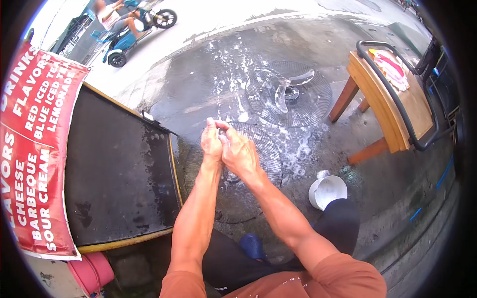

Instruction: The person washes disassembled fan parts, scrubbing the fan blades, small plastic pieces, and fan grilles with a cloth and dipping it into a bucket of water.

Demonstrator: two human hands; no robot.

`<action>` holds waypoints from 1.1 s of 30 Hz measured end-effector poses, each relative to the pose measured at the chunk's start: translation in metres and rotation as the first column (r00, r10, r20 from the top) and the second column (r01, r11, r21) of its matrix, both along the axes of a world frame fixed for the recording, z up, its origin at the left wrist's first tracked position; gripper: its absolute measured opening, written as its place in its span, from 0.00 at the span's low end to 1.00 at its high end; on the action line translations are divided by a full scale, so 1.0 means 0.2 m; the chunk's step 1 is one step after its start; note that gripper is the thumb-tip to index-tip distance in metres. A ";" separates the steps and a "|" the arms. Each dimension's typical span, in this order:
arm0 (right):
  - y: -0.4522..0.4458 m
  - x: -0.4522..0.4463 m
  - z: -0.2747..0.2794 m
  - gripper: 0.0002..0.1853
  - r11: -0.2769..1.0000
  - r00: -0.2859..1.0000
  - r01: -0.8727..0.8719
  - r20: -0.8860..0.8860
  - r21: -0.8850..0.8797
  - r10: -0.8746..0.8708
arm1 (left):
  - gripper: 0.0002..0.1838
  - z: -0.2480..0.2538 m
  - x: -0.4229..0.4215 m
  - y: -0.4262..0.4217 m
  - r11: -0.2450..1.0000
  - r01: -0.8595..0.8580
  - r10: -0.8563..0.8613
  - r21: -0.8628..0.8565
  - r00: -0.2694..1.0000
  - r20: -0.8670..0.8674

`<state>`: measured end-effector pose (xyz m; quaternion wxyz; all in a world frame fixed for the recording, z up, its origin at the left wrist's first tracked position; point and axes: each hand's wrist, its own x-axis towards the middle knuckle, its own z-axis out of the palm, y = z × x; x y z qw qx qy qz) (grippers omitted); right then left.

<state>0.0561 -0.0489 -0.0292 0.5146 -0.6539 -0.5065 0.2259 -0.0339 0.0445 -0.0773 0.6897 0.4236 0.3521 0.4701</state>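
Observation:
Out in front of me, my left hand (211,143) and my right hand (239,153) are pressed together with fingers closed. A small pale bit shows between them, but its kind is hidden. Below them a round wire fan guard (263,159) lies on the wet ground, partly covered by my hands and forearms. Just beyond is a second fan guard (313,102), with a clear fan blade (280,98) lying on it. White suds are spread around both guards.
A white pail (328,191) stands by my right knee. On the right is a wooden table (387,114) with a black metal frame and a cloth (391,69). A dark board (119,169), red banner (39,149) and pink bucket (92,272) are left. A person rides a three-wheeler (126,39) on the road.

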 end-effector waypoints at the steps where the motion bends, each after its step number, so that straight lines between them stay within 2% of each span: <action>1: 0.00 0.00 0.02 0.13 0.999 0.999 -0.035 -0.036 0.030 0.036 | 0.26 0.00 0.00 0.01 1.000 0.007 -0.005 -0.021 0.995 0.096; 2: 0.01 0.00 -0.02 0.12 0.989 0.998 -0.047 -0.035 0.140 0.053 | 0.25 0.00 -0.01 0.01 0.995 0.075 -0.063 -0.068 0.984 0.165; 5: 0.05 0.04 -0.07 0.12 0.965 0.995 -0.045 -0.076 0.260 0.067 | 0.25 -0.01 -0.02 0.02 0.974 0.173 -0.155 -0.146 0.980 0.123; 6: 0.05 0.04 -0.06 0.10 0.971 0.994 0.009 -0.112 0.238 0.018 | 0.23 0.00 0.00 0.00 0.977 0.138 -0.125 -0.162 0.988 0.089; 9: 0.06 0.06 -0.07 0.10 0.977 0.919 0.170 -0.379 0.132 -0.109 | 0.21 0.01 0.07 -0.06 0.986 0.108 -0.105 -0.126 0.994 0.034; 10: 0.07 0.09 -0.08 0.10 0.974 0.911 0.211 -0.378 0.077 -0.167 | 0.19 0.01 0.10 -0.06 0.989 0.119 -0.118 -0.093 0.993 0.020; 13: 0.06 0.09 -0.07 0.10 0.969 0.930 0.243 -0.274 -0.035 -0.243 | 0.21 0.03 0.14 -0.11 0.997 -0.003 -0.005 -0.077 0.995 -0.103; 14: 0.05 0.07 -0.07 0.09 0.980 0.945 0.184 -0.289 0.075 -0.156 | 0.20 0.00 0.09 -0.09 0.999 0.013 -0.021 -0.043 0.984 -0.175; 17: 0.07 0.05 -0.14 0.10 0.963 0.982 -0.058 -0.157 0.261 0.102 | 0.15 0.06 0.02 -0.02 0.965 -0.028 0.009 -0.260 0.997 -0.075; 18: 0.06 0.06 -0.14 0.10 0.959 0.981 -0.133 -0.106 0.252 0.164 | 0.16 0.05 -0.02 0.00 0.951 0.014 -0.032 -0.308 0.998 -0.056; 21: 0.06 0.09 -0.13 0.10 0.965 0.963 -0.261 0.080 0.033 0.258 | 0.20 0.00 -0.08 0.05 0.946 -0.029 0.000 -0.322 0.996 -0.091; 22: 0.06 0.07 -0.12 0.10 0.982 0.983 -0.180 0.036 0.062 0.178 | 0.24 -0.04 -0.06 0.06 0.939 -0.082 0.063 -0.335 0.996 -0.066; 25: 0.05 0.09 -0.12 0.09 0.973 0.995 0.094 0.052 -0.213 -0.085 | 0.26 -0.08 -0.05 0.06 0.967 0.011 0.004 -0.255 0.998 0.058; 26: 0.06 0.10 -0.15 0.11 0.974 0.988 0.157 0.043 -0.165 -0.151 | 0.26 -0.08 -0.04 0.05 0.973 0.004 0.006 -0.232 0.999 0.039; 30: 0.06 0.14 -0.23 0.11 0.977 0.952 0.202 -0.221 -0.074 -0.213 | 0.26 -0.16 -0.10 0.12 0.865 0.093 0.006 -0.493 0.981 0.195; 32: 0.15 0.13 -0.50 0.10 0.953 0.807 0.301 -0.520 -0.047 -0.280 | 0.26 -0.17 -0.09 0.14 0.815 0.033 0.058 -0.578 0.989 0.139; 33: 0.17 0.15 -0.52 0.10 0.936 0.703 0.349 -0.650 -0.040 -0.290 | 0.25 -0.18 -0.07 0.14 0.787 0.000 0.085 -0.617 0.990 0.109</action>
